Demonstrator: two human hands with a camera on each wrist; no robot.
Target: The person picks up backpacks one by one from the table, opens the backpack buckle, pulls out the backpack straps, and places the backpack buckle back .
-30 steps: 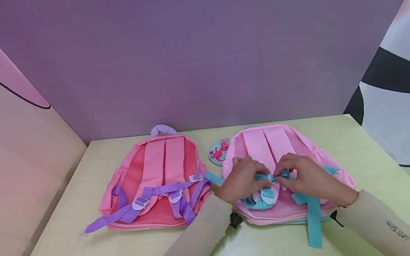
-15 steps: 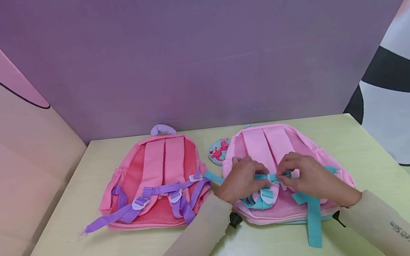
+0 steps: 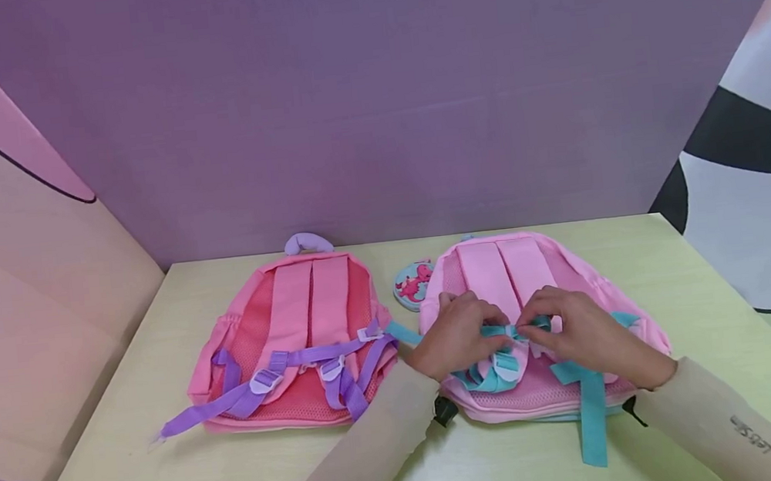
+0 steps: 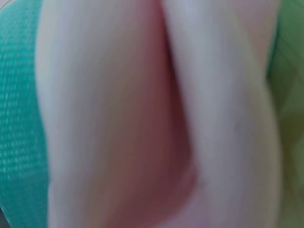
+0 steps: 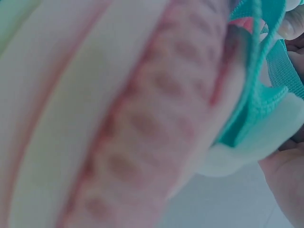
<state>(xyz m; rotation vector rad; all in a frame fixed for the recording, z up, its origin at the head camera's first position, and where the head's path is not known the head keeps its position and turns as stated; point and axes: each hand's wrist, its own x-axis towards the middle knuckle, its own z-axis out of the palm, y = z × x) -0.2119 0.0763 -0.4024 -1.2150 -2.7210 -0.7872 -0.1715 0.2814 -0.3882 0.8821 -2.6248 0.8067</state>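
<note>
A light pink backpack [image 3: 588, 283] lies back side up on the table, with teal straps [image 3: 590, 414] across its lower part. My left hand [image 3: 460, 334] pinches a stretch of teal webbing [image 3: 495, 330] between thumb and fingers near the middle of the bag. Just to its right, my right hand [image 3: 578, 330] pinches the same webbing, close to a small teal knot or keeper [image 3: 511, 331]. Below the left fingers sits a buckle [image 3: 506, 367] on another teal strap. Blurred left fingers [image 4: 95, 114] fill most of the left wrist view.
A coral pink backpack [image 3: 287, 304] with purple straps [image 3: 223, 407] and a lilac handle [image 3: 307, 242] lies to the left. Between the bags is a round mermaid-coloured tag [image 3: 411, 284]. A purple panel [image 3: 386, 101] stands behind the table [image 3: 255, 477].
My right fingertips shifted slightly right along the teal webbing, then came back a little to the left. My left hand keeps its pinch almost unmoved. Both bags stay in place.
</note>
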